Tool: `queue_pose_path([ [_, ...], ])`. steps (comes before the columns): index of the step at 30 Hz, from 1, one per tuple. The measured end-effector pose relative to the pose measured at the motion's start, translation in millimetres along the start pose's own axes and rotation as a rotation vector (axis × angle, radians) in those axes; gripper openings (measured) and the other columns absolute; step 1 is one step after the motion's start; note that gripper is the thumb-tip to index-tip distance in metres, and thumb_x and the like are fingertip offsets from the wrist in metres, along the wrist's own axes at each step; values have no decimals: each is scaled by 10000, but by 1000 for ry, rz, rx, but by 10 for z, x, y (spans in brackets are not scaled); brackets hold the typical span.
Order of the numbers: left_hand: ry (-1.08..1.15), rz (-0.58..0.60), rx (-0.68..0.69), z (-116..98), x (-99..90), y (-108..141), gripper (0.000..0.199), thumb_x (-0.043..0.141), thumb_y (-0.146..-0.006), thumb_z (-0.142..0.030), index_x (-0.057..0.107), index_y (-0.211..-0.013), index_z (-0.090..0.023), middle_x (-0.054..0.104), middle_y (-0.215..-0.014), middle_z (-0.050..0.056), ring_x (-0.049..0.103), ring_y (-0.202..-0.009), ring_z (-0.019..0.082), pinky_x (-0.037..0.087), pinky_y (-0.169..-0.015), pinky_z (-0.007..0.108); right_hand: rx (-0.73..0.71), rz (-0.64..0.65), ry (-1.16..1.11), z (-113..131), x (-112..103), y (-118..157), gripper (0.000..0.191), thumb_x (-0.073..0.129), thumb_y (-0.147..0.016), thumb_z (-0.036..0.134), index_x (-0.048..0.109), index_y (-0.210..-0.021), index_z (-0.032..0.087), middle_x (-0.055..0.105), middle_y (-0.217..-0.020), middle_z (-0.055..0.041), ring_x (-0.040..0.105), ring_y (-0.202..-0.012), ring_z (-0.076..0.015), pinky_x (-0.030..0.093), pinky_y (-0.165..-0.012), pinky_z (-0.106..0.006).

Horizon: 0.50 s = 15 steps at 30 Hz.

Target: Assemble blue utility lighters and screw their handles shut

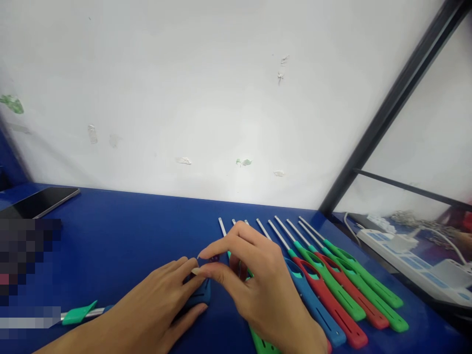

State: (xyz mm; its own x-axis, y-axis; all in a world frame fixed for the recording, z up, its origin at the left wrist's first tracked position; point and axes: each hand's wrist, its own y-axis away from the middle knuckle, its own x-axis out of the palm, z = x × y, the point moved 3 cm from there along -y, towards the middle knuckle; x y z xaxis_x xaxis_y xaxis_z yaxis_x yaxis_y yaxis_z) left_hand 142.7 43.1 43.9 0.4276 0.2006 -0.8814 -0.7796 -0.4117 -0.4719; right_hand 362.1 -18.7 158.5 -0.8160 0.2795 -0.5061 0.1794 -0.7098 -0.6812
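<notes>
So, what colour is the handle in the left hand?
The handle is blue, in the head view.

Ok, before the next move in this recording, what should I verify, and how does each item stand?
1. Left hand gripping the blue plastic handle: ok.
2. Right hand close to the left: ok.
3. Contents of the right hand's pinch: cannot tell.
4. Row of red, green and blue plastic lighters with metal tubes fully visible: not ok, right hand covers part.
5. Flat dark rectangular phone apart from both hands: ok.

no readable text, no legible labels, brands, numbers or signs
</notes>
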Motion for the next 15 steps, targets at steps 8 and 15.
queue_pose_path([
  [8,-97,59,41,86,98,83,432,635,-1324,-450,819,-1654,-241,928,-1607,151,952,-1445,377,823,-1171,506,-2,-21,51,-5,27,-3,422,1136,-1010,125,737,-938,240,723,-886,86,710,-724,-98,524,-657,-191],
  [15,-71,34,41,6,32,4,377,653,-1286,-380,781,-1623,-272,963,-1492,106,993,-1321,326,850,-1083,473,2,41,1,-35,44,14,161,1045,-1119,145,928,-1082,249,802,-959,45,803,-805,-121,602,-726,-172],
])
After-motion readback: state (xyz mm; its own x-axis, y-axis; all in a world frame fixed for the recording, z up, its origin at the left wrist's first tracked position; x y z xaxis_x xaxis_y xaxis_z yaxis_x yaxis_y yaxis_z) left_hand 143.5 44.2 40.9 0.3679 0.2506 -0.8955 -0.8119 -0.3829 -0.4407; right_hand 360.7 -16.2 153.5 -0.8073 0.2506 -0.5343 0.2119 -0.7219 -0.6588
